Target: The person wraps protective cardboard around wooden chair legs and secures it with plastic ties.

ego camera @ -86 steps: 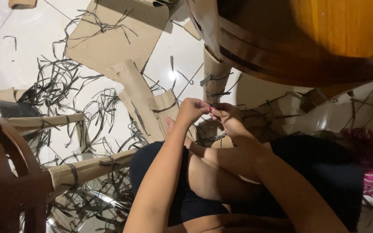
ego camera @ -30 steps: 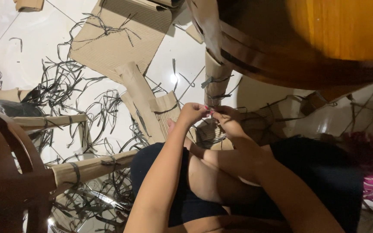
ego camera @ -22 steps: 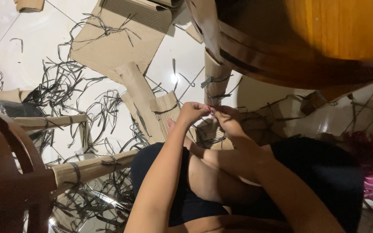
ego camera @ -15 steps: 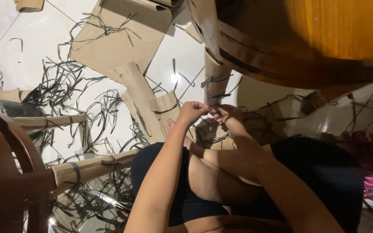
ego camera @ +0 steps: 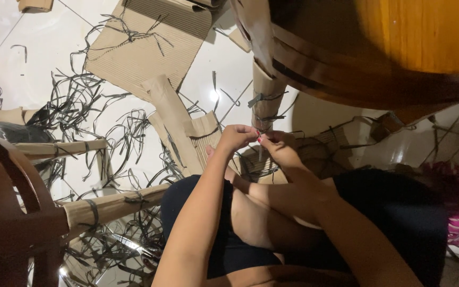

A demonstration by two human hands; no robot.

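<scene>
My left hand (ego camera: 236,138) and my right hand (ego camera: 278,146) meet fingertip to fingertip at the foot of a cardboard-wrapped table leg (ego camera: 266,100). Both pinch a thin dark plastic strap (ego camera: 260,129) that goes round the leg's lower end. Two more dark straps are tied higher up the same leg. The knot itself is hidden behind my fingers. I sit on the floor with my knees drawn up below my hands.
A round wooden table top (ego camera: 399,42) hangs over the upper right. Cardboard sheets (ego camera: 144,45) and several loose dark straps (ego camera: 81,106) litter the white tiled floor. A wooden chair (ego camera: 11,212) with cardboard-wrapped legs (ego camera: 112,204) lies at the left.
My hands have stayed at the leg's foot, with only small finger movements on the strap. The view has barely shifted.
</scene>
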